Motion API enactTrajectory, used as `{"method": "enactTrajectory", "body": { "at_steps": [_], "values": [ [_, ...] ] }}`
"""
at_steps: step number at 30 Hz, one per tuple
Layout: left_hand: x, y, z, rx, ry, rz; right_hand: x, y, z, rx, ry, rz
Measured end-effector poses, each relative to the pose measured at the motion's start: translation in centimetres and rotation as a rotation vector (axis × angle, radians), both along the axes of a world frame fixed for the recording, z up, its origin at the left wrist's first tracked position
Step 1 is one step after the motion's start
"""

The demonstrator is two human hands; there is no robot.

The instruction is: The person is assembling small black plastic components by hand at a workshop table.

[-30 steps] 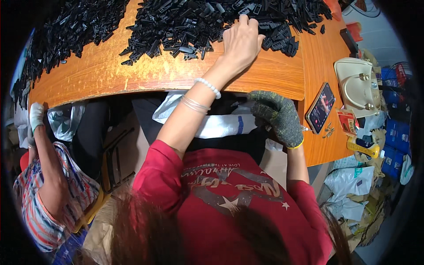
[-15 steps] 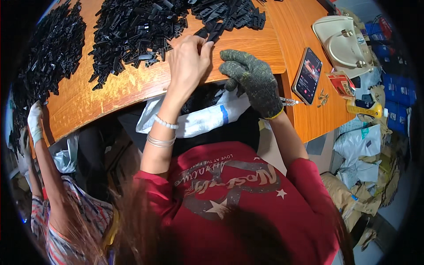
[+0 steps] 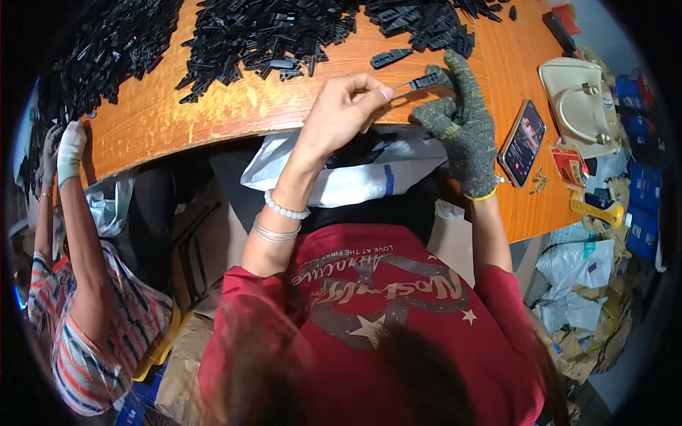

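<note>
My bare left hand, with bracelets on the wrist, pinches the thin end of a small black plastic part just above the front edge of the wooden table. My right hand, in a grey knit glove, grips the part's wider black end. Another loose black part lies on the table just behind the hands. A large heap of the same black parts covers the far side of the table. A white plastic bag hangs open under the table edge, below my hands.
A phone, a beige handbag, a small red pack and a yellow tool lie at the table's right end. Another person in a striped shirt, with a white-gloved hand, works at the left. Bags and boxes crowd the floor on the right.
My left hand drew back from the heap to the table's front edge with a part. My right gloved hand rose from beside the table edge and took hold of the same part.
</note>
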State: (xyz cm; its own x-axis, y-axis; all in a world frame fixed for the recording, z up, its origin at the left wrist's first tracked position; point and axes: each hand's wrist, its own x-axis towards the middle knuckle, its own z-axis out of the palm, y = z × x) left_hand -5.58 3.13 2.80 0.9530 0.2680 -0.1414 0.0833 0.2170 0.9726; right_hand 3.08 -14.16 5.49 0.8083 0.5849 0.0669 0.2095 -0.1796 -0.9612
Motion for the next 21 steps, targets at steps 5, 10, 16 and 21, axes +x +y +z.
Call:
{"method": "enactTrajectory", "body": {
  "at_steps": [5,10,16,21],
  "values": [
    [-0.9,0.5,-0.7,0.071,0.067,-0.077,0.9,0.4,1.4,-0.130,-0.003,0.241],
    [-1.2,-0.5,-1.8,0.938,-0.526,0.219,3.5,-0.6,-0.4,-0.339,-0.887,0.514],
    [-1.3,2.4,-1.8,1.383,-0.232,0.502,2.5,-0.1,0.2,-0.308,-0.257,0.420],
    [-1.3,3.5,-1.9,1.515,-0.029,0.559,1.4,0.9,0.4,-0.301,-0.023,0.146]
  ]
}}
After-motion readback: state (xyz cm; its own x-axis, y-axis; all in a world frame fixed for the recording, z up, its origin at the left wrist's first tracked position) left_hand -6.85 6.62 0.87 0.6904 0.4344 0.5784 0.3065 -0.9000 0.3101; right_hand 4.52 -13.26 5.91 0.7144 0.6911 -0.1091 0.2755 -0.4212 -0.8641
